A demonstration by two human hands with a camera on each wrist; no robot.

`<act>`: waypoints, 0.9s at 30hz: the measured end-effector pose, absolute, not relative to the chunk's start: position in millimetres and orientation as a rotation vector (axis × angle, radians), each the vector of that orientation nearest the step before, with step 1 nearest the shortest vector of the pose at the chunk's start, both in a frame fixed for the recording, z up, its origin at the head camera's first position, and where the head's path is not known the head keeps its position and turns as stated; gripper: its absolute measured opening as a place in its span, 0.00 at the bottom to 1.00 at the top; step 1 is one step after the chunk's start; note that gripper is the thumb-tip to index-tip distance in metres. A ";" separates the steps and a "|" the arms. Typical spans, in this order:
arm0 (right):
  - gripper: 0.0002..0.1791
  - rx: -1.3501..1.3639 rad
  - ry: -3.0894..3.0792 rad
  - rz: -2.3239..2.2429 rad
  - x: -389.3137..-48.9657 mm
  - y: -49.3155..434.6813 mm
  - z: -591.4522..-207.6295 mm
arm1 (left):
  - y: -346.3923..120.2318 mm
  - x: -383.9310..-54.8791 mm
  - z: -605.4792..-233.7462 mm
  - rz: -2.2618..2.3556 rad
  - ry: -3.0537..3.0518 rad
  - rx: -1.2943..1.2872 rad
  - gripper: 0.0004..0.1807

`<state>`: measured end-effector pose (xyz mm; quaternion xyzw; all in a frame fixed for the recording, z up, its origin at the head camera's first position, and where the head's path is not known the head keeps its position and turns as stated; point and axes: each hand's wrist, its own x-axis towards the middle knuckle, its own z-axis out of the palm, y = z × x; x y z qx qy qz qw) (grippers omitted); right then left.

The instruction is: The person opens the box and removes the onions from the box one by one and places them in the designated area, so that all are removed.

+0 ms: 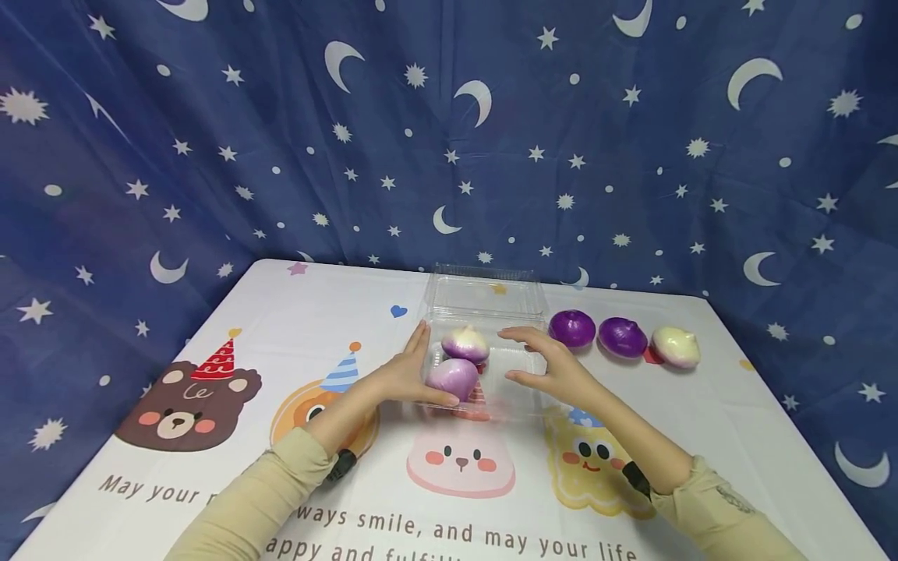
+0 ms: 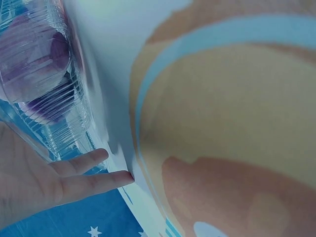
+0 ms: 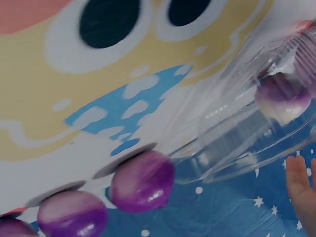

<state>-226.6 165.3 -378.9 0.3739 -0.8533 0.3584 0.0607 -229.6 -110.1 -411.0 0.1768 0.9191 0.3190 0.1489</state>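
Note:
A clear plastic clamshell box stands on the table with its lid lying back. In its left half sit two toy onions: a white-and-purple onion behind a pale purple onion. My left hand rests along the box's left side, fingers extended and thumb at the front near the pale purple onion. Over the box's right part hovers my right hand, thumb and fingers apart with nothing between them. In the left wrist view, two fingers reach past the ribbed box wall.
Right of the box, two dark purple onions and a pale yellow-white onion lie in a row. The white tablecloth carries printed cartoon faces and lettering. A blue starry curtain hangs behind the table.

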 end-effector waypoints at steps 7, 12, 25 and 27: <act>0.30 1.270 -2.630 1.093 -229.8 154.0 -378.6 | -108.4 -229.6 -410.3 0.906 2.650 0.501 0.74; 0.30 1.336 -2.687 1.062 -234.1 145.5 -376.3 | -108.2 -228.7 -409.8 0.885 2.649 0.498 0.74; 0.29 1.557 -2.761 0.986 -243.3 120.7 -371.8 | -107.0 -227.5 -409.9 0.895 2.635 0.475 0.74; 0.30 1.575 -2.769 0.941 -244.7 117.5 -371.2 | -106.8 -228.5 -409.2 0.887 2.635 0.479 0.74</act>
